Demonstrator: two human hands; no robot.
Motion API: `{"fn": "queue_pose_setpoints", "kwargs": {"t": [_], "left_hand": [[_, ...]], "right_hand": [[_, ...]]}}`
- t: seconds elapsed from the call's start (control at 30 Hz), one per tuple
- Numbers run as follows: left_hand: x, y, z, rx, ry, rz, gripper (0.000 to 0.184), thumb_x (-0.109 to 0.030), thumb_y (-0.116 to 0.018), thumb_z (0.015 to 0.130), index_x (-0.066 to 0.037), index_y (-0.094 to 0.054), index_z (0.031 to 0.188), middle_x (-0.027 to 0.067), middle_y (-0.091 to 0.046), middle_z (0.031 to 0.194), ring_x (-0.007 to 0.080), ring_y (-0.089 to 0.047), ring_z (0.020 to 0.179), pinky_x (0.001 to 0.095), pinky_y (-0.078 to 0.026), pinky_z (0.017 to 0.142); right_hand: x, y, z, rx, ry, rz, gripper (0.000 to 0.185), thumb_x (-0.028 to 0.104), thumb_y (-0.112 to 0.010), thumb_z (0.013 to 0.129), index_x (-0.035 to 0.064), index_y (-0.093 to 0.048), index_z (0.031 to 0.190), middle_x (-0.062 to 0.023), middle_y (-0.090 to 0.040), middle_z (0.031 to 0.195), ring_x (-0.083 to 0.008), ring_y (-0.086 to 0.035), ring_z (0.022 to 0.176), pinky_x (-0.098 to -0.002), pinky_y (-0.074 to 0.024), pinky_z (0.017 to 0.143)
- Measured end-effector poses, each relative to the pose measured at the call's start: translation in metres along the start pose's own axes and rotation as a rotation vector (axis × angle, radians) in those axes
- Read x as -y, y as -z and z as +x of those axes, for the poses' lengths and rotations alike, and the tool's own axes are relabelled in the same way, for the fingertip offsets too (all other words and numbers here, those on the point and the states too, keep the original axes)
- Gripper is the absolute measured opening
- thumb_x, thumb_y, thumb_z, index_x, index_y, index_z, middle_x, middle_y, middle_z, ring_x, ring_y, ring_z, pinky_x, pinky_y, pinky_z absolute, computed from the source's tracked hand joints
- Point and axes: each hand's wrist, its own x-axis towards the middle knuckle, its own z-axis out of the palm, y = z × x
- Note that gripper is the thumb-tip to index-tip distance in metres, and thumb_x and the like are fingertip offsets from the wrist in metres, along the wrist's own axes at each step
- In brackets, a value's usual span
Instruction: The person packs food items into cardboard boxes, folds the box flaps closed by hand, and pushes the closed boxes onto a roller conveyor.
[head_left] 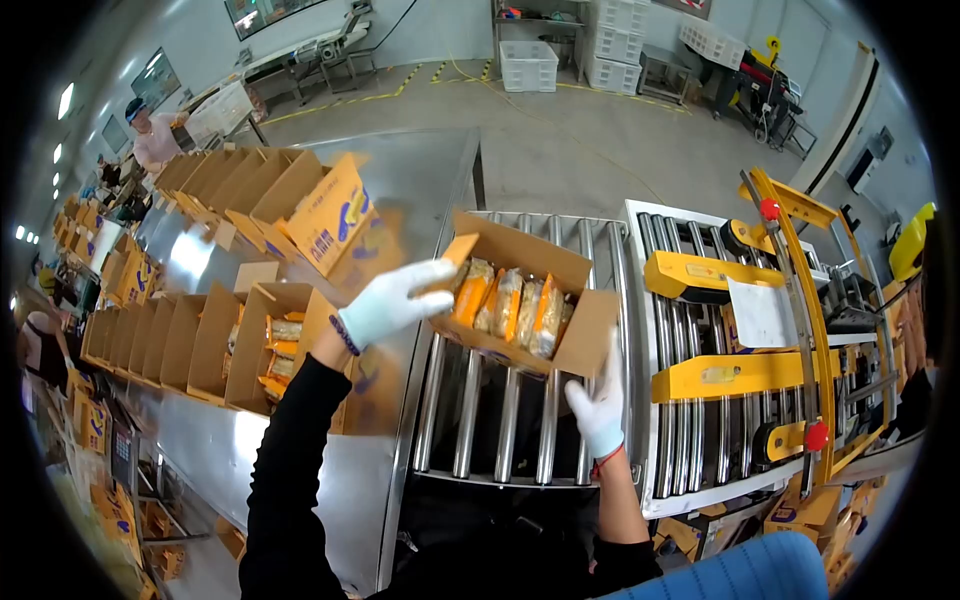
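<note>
An open cardboard box [575, 262] filled with several orange and clear packets [508, 302] is tilted over the metal roller conveyor [510, 425]. At its left end, my left hand [395, 300], in a white glove, grips a raised flap, thumb and fingers on either side. My right hand [598, 410], also gloved, lies against the box's lower right side and flap, its thumb spread apart from the fingers. Part of the right fingers is hidden behind the flap. Just left of my left hand stands another open box [240, 355] holding similar packets on the steel table [300, 470].
Rows of open boxes [330, 215] line the table at left. A yellow-armed sealing machine [720, 375] with rollers stands at right. A person [155, 140] is beyond the table at upper left. White crates [528, 66] stand at the back. A blue chair back [745, 572] is at lower right.
</note>
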Motion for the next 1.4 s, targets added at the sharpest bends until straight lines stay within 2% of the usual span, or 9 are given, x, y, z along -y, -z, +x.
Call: {"fn": "queue_pose_setpoints", "kwargs": {"t": [0.23,0.27,0.43,0.47,1.0,1.07,1.17,1.3,1.4], "left_hand": [[0.022,-0.032,0.07,-0.104,-0.777,0.698,0.027,-0.032,-0.06,0.099,-0.018,-0.07,0.12,0.0123,-0.067,0.115,0.0356,-0.06,0.107,0.0459,-0.047,0.096],[0.006,-0.057,0.078,-0.228,-0.196,0.491,0.04,-0.041,-0.068,0.092,-0.013,-0.069,0.121,0.0156,-0.063,0.115,0.0378,-0.056,0.11,0.045,-0.046,0.099],[0.057,-0.108,0.103,-0.606,0.206,-0.456,0.075,-0.043,-0.08,0.087,0.006,-0.051,0.136,0.0194,-0.057,0.135,0.032,-0.057,0.122,0.041,-0.049,0.101],[0.062,-0.098,0.093,-0.254,0.235,-0.731,0.072,-0.04,-0.078,0.09,0.005,-0.051,0.139,0.0184,-0.062,0.133,0.0246,-0.062,0.118,0.0357,-0.052,0.098],[-0.03,-0.195,0.126,-0.487,0.148,-0.466,0.045,-0.026,-0.07,0.096,0.006,-0.055,0.124,0.0191,-0.067,0.117,0.0227,-0.065,0.111,0.0366,-0.053,0.093],[-0.06,-0.279,0.119,-0.553,-0.062,-0.564,0.093,-0.043,-0.073,0.091,0.009,-0.025,0.152,0.032,-0.049,0.142,0.0405,-0.053,0.13,0.0432,-0.043,0.11],[-0.063,-0.257,0.077,0.281,0.009,-0.943,0.097,-0.056,-0.068,0.093,0.007,-0.027,0.154,0.0284,-0.053,0.142,0.0372,-0.05,0.137,0.0432,-0.04,0.114],[-0.029,-0.108,0.043,-0.469,-0.107,0.137,0.046,-0.043,-0.074,0.078,-0.004,-0.06,0.099,0.0229,-0.061,0.1,0.0407,-0.062,0.097,0.0513,-0.048,0.088],[0.038,-0.003,0.039,-0.918,0.258,0.952,0.036,-0.033,-0.067,0.086,-0.012,-0.065,0.115,0.0119,-0.066,0.108,0.0279,-0.061,0.108,0.056,-0.034,0.107]], "right_hand": [[0.013,-0.009,0.081,0.177,-0.173,-0.012,0.047,0.017,-0.072,0.093,0.0012,-0.062,0.136,-0.0195,-0.068,0.127,-0.035,-0.063,0.123,-0.0421,-0.0448,0.112],[0.016,-0.006,0.099,0.178,0.168,-0.513,0.065,0.015,-0.079,0.086,-0.0003,-0.054,0.143,-0.0206,-0.064,0.134,-0.0343,-0.062,0.123,-0.0431,-0.0469,0.108],[0.038,-0.021,0.101,0.05,0.425,-1.039,0.092,0.029,-0.086,0.074,0.0007,-0.043,0.151,-0.0198,-0.055,0.141,-0.0385,-0.053,0.13,-0.0524,-0.0228,0.124],[0.048,-0.024,0.081,0.214,0.281,-1.092,0.099,0.033,-0.088,0.07,0.0011,-0.041,0.152,-0.0187,-0.054,0.143,-0.037,-0.05,0.132,-0.0531,-0.0204,0.125],[0.013,0.068,0.068,0.202,0.226,-1.363,0.113,0.031,-0.093,0.061,-0.002,-0.036,0.152,-0.0204,-0.043,0.154,-0.0366,-0.038,0.145,-0.0487,-0.0215,0.126],[0.0,0.077,0.086,0.213,0.264,-1.381,0.114,0.035,-0.093,0.061,-0.0022,-0.036,0.152,-0.0211,-0.042,0.156,-0.0376,-0.036,0.146,-0.0481,-0.0209,0.126],[0.011,0.085,0.094,0.226,0.264,-1.38,0.114,0.038,-0.091,0.062,-0.0023,-0.035,0.153,-0.0213,-0.041,0.156,-0.038,-0.035,0.147,-0.0483,-0.0202,0.126],[0.007,0.112,0.078,0.152,0.147,-1.356,0.112,0.036,-0.09,0.065,-0.0022,-0.033,0.154,-0.0215,-0.04,0.157,-0.0376,-0.033,0.149,-0.0484,-0.0194,0.126],[0.013,0.112,0.074,0.108,0.194,-1.386,0.092,0.03,-0.085,0.069,0.0026,-0.043,0.146,-0.0211,-0.045,0.151,-0.0372,-0.037,0.145,-0.0484,-0.0238,0.124]]}}
